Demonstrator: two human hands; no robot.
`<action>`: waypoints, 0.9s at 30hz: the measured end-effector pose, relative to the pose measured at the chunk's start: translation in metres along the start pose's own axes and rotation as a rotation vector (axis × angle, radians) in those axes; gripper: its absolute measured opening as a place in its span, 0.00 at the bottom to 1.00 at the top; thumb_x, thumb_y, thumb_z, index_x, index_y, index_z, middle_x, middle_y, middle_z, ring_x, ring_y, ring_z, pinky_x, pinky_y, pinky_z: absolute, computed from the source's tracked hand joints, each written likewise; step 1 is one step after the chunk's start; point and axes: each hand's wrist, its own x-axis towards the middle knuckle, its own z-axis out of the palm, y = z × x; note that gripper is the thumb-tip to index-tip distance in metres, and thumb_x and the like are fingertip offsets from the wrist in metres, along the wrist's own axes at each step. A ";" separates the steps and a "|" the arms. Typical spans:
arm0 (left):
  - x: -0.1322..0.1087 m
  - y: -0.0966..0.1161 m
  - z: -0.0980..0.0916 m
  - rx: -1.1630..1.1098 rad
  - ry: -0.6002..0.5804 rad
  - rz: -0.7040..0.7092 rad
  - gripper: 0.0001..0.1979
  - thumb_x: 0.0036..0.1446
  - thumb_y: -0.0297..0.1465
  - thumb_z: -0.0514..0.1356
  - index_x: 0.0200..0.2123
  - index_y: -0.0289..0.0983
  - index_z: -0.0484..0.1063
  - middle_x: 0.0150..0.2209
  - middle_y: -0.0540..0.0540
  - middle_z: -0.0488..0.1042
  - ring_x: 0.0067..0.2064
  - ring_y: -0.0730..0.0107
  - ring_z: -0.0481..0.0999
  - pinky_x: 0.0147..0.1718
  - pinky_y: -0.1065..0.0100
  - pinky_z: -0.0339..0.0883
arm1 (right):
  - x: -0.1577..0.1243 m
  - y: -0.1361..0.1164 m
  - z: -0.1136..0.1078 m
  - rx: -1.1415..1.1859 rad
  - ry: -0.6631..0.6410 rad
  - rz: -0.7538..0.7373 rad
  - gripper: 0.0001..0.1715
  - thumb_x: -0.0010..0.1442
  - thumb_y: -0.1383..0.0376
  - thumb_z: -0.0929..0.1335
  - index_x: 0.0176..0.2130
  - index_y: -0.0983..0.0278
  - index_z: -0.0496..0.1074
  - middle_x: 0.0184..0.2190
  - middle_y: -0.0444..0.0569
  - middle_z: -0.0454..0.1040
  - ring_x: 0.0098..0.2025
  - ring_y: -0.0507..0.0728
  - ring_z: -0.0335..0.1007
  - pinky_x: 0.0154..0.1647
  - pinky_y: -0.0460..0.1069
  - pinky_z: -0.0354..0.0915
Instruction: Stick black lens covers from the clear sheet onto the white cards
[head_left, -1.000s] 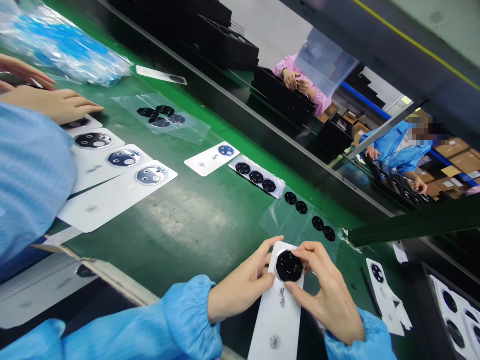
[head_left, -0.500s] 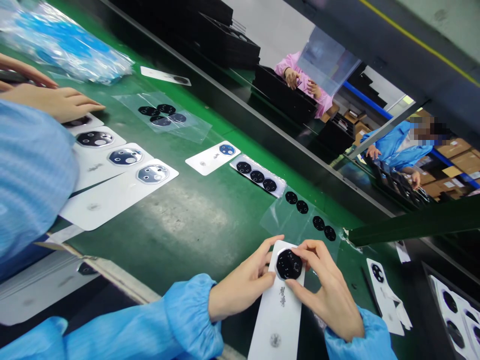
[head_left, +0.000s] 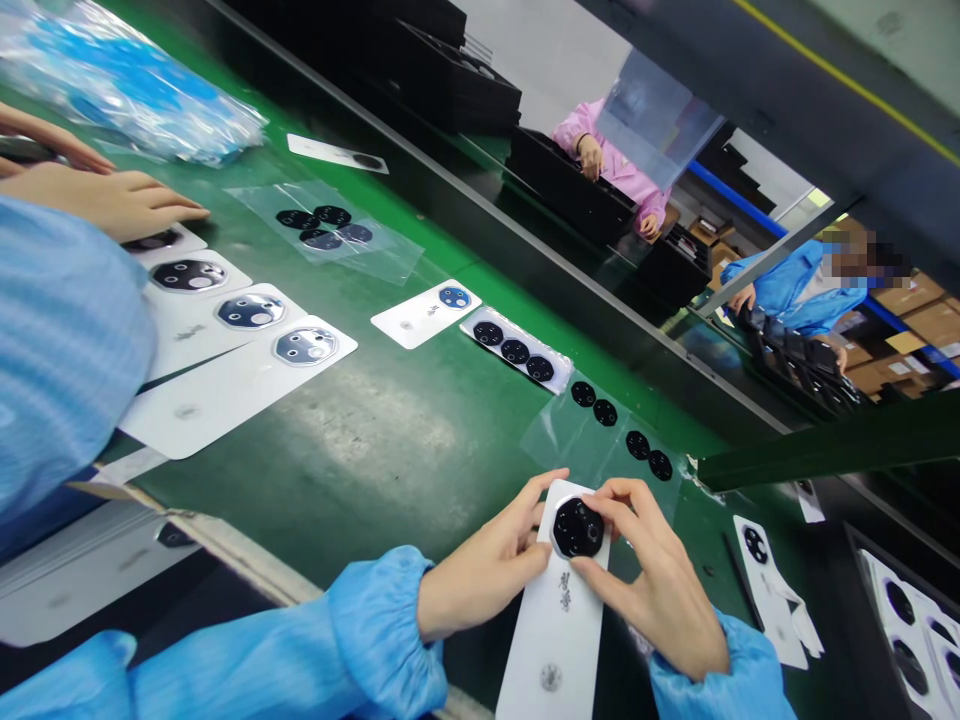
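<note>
A long white panel (head_left: pixel 551 630) with dark lettering and a round grey mark is held upright between my hands. My left hand (head_left: pixel 491 565) is closed on its left edge near the top, thumb in front. A black eight-sided disc (head_left: pixel 578 527) with small round holes lies at the panel's upper end, inside a shiny rim. My right hand (head_left: pixel 649 570) pinches this disc between thumb and fingers at its right side. Whether the disc is fully seated, I cannot tell. Beyond my hands, a clear plastic sheet (head_left: pixel 555 435) carries several similar black discs (head_left: pixel 637 445).
A strip of three discs (head_left: pixel 515 351) and another white panel (head_left: pixel 420 318) lie farther off. At left, a co-worker's hand (head_left: pixel 112 200) rests by overlapping panels (head_left: pixel 240 390). A green post (head_left: pixel 825 440) stands right, near a black tray of panels (head_left: pixel 847 580). Two people work behind.
My hands, the panel and the disc hold almost the same position. In the background, the hands of the person in pink have moved apart.
</note>
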 end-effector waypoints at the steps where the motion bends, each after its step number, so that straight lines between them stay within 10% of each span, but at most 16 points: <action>1: 0.000 0.000 0.000 0.010 -0.002 0.001 0.32 0.57 0.34 0.56 0.61 0.43 0.44 0.53 0.40 0.65 0.39 0.65 0.73 0.36 0.65 0.65 | 0.000 -0.001 0.000 -0.004 0.004 -0.003 0.18 0.54 0.71 0.67 0.46 0.62 0.62 0.42 0.50 0.61 0.41 0.56 0.65 0.37 0.50 0.67; 27: -0.002 0.006 0.004 0.213 0.212 -0.062 0.27 0.62 0.39 0.50 0.63 0.44 0.47 0.58 0.48 0.62 0.58 0.60 0.60 0.56 0.62 0.53 | -0.008 -0.016 0.024 -0.175 0.226 0.100 0.19 0.60 0.62 0.65 0.50 0.63 0.65 0.31 0.46 0.65 0.28 0.53 0.66 0.27 0.48 0.68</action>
